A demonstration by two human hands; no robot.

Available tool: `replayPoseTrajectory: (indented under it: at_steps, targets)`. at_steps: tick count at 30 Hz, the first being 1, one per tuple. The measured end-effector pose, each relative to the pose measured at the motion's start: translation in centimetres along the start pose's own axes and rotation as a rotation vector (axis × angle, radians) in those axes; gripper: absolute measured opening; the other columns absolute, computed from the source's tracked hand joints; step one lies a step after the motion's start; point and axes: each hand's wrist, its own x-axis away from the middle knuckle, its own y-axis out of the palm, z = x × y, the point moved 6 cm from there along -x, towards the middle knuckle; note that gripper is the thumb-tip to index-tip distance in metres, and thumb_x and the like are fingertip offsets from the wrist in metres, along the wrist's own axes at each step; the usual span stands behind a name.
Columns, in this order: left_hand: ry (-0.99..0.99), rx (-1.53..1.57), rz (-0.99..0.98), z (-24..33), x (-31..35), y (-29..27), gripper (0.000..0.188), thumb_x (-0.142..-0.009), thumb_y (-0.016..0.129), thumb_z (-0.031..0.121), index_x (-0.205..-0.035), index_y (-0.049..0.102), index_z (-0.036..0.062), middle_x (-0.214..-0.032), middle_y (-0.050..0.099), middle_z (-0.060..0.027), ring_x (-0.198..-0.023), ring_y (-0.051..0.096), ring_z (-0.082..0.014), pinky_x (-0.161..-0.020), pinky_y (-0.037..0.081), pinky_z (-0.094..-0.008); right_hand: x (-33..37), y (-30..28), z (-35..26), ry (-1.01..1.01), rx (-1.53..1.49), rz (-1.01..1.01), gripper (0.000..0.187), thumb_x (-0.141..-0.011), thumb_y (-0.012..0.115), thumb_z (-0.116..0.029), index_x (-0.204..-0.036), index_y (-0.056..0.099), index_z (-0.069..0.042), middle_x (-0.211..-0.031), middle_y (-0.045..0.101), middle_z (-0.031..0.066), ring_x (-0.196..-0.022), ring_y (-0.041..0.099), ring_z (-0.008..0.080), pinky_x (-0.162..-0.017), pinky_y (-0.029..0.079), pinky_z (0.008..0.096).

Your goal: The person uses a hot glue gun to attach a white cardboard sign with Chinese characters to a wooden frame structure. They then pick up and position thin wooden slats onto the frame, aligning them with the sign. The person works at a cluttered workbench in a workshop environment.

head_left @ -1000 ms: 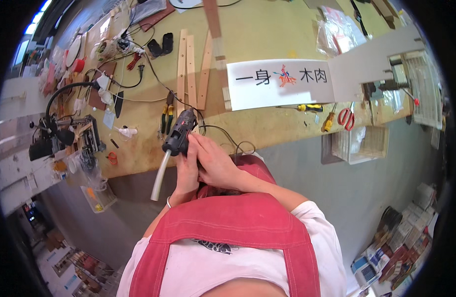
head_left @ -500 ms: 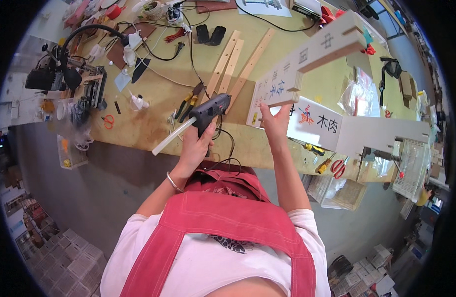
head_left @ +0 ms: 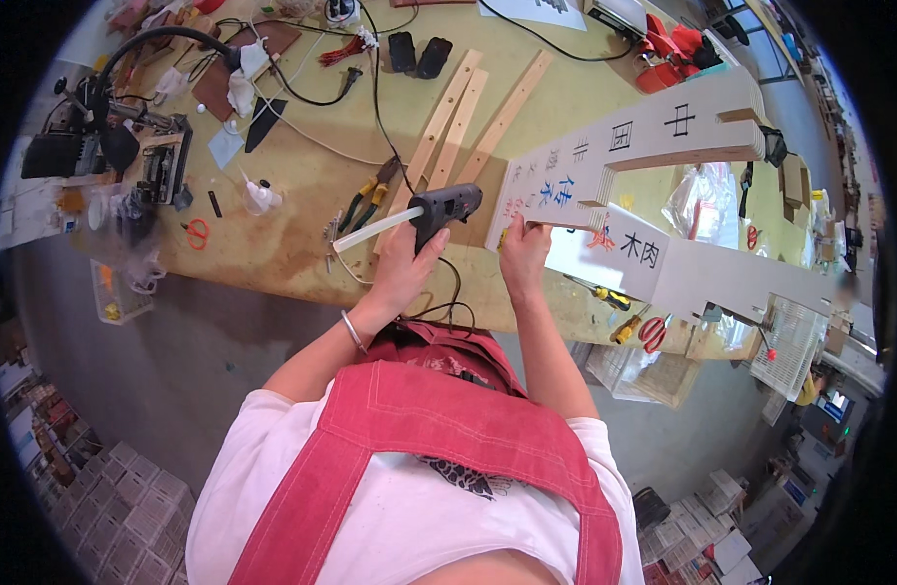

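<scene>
My left hand (head_left: 401, 268) is closed around the handle of a black hot glue gun (head_left: 448, 207). A long whitish glue stick (head_left: 378, 230) juts from the gun's back end, and its nose points toward the board. With my right hand (head_left: 523, 258) I grip the near lower edge of a pale, notched wooden board (head_left: 590, 156) printed with dark, blue and red characters. That board is tilted up off the table. Under and beside it lies a second pale notched board (head_left: 706, 271) with printed characters and a coloured picture. The fingertips of my right hand are partly hidden.
Drilled wooden strips (head_left: 460, 119) lie beyond the gun, with pliers (head_left: 372, 191) to their left. Near the front edge are a yellow-black screwdriver (head_left: 612, 298) and red-handled scissors (head_left: 653, 333). A lamp with a bent neck (head_left: 166, 35) stands left. Cables cross the table.
The notched board in my right hand has swung lower and to the right, showing more of its printed face. The glue gun has shifted slightly right, toward the board.
</scene>
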Motion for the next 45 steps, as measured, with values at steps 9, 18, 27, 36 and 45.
replayPoseTrajectory:
  at_steps: [9,18,27,36,45]
  targets:
    - [-0.023,0.014,-0.043,0.8,-2.2,1.1,0.034,-0.1,0.061,0.029,-0.12,0.058,0.001,-0.082,0.058,-0.0089,-0.073,0.059,-0.0206,-0.067,0.047,-0.0355,0.0,0.2,-1.4,0.007,0.081,-0.005,0.033,-0.098,0.054,-0.002,-0.127,0.048,0.011,-0.121,0.065,0.0277,-0.115,0.064,0.0357,-0.098,0.049,0.0397]
    - [-0.184,0.226,-0.036,-2.3,-8.0,4.9,0.038,-0.1,0.062,0.038,-0.113,0.058,0.0028,-0.075,0.06,-0.0033,-0.053,0.057,-0.0119,-0.052,0.048,-0.0294,0.0,0.2,-1.2,0.009,0.052,0.011,0.033,-0.098,0.054,-0.002,-0.128,0.048,0.012,-0.121,0.064,0.0264,-0.115,0.064,0.0332,-0.098,0.049,0.0389]
    - [-0.194,0.345,-0.03,-4.5,-10.8,7.1,0.041,-0.099,0.063,0.043,-0.099,0.056,0.0029,-0.069,0.058,-0.0022,-0.051,0.057,-0.0107,-0.047,0.047,-0.0277,0.1,0.0,-0.9,0.04,0.057,-0.003,0.031,-0.098,0.054,0.0,-0.127,0.05,0.011,-0.12,0.065,0.0239,-0.113,0.065,0.0311,-0.098,0.049,0.038]
    - [-0.206,0.401,-0.025,-5.9,-11.9,7.9,0.04,-0.096,0.067,0.042,-0.098,0.055,0.0029,-0.07,0.058,-0.0021,-0.048,0.056,-0.0106,-0.044,0.046,-0.027,0.1,-0.1,-1.7,-0.018,0.064,0.01,0.03,-0.097,0.054,-0.002,-0.124,0.05,0.011,-0.117,0.065,0.0283,-0.109,0.065,0.0385,-0.093,0.05,0.0419]
    - [-0.232,0.381,-0.053,-5.2,-12.0,7.5,0.027,-0.093,0.069,0.024,-0.103,0.055,0.0031,-0.078,0.06,-0.0021,-0.05,0.057,-0.0099,-0.046,0.049,-0.0257,0.1,0.0,-0.6,0.013,0.138,0.008,0.03,-0.097,0.054,0.0,-0.125,0.05,0.011,-0.116,0.066,0.0246,-0.108,0.066,0.0319,-0.093,0.049,0.0383]
